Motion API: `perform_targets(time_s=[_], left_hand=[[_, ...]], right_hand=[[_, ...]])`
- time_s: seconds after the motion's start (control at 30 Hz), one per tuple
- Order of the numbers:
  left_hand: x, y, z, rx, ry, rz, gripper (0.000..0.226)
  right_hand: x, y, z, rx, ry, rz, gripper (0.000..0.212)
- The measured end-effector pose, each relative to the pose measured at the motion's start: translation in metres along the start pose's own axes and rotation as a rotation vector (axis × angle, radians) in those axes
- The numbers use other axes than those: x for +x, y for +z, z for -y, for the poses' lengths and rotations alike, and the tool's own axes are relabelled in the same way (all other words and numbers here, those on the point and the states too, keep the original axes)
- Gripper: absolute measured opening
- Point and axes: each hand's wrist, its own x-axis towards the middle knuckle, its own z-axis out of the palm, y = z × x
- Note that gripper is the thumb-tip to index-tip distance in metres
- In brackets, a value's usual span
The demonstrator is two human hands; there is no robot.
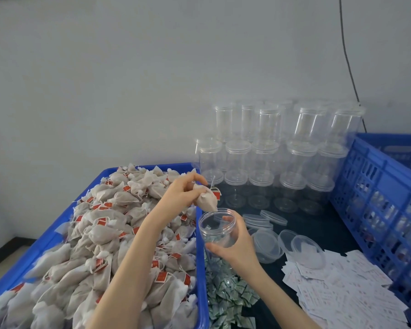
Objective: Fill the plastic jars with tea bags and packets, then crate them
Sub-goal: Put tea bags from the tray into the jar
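jar mouth (217,216) open — stacked jars (282,148) behind

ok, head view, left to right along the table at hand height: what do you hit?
Blue tray of tea bags → left hand pinching a tea bag → open jar held by the right hand → loose lids → white packets → blue crate.

Nothing here can be read. The red tags (161,276) on the tea bags (100,233) carry a mark too small to make out, and the print on the white packets (342,288) and green packets (226,293) is blurred.
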Motion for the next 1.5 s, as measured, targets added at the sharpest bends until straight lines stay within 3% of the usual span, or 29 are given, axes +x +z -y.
perform_targets(time_s=[0.17,0.27,0.37,0.5,0.57,0.63,0.73,0.83,0.93,1.03,1.13,1.23,1.4,1.5], left_hand=[[-0.001,0.019,0.014,0.296,0.005,0.229,0.014],[0.001,0.031,0.019,0.491,0.067,0.277,0.018],[0.003,0.028,0.019,0.396,0.066,0.333,0.015],[0.003,0.015,0.021,0.318,0.081,0.191,0.024],[0.006,0.008,0.030,0.394,0.044,0.046,0.022],[0.011,0.001,0.045,0.594,-0.090,0.002,0.012],[0.011,0.003,0.072,0.910,-0.332,0.275,0.023],[0.005,0.015,0.084,0.838,-0.413,0.521,0.030],[0.004,0.019,0.089,0.826,-0.426,0.556,0.033],[0.004,0.023,0.095,0.835,-0.438,0.521,0.042],[0.003,0.023,0.095,0.891,-0.379,0.464,0.030],[0.005,0.013,0.081,0.861,-0.285,0.255,0.017],[0.000,0.004,0.041,0.564,-0.054,-0.174,0.009],[-0.004,0.011,0.020,0.255,0.115,-0.321,0.021]], right_hand=[[-0.001,0.001,0.003,0.004,0.026,0.003,0.101],[-0.002,0.001,0.003,0.018,0.038,0.000,0.103],[-0.003,-0.001,0.000,0.040,0.044,-0.024,0.099],[-0.003,-0.002,-0.002,0.022,0.040,-0.028,0.099],[-0.004,-0.002,-0.003,0.011,0.035,-0.024,0.098],[-0.004,-0.002,-0.003,0.017,0.035,-0.027,0.096],[-0.005,-0.002,-0.005,0.035,0.040,-0.034,0.094],[-0.006,-0.002,-0.007,0.031,0.033,-0.035,0.090],[-0.006,-0.003,-0.010,0.029,0.028,-0.038,0.089],[-0.005,-0.003,-0.011,0.036,0.027,-0.032,0.091],[-0.005,-0.003,-0.012,0.049,0.030,-0.029,0.090],[-0.005,-0.004,-0.014,0.068,0.042,-0.031,0.090],[-0.003,-0.003,-0.016,0.052,0.049,-0.026,0.093],[-0.002,-0.001,-0.017,0.042,0.048,-0.027,0.092]])
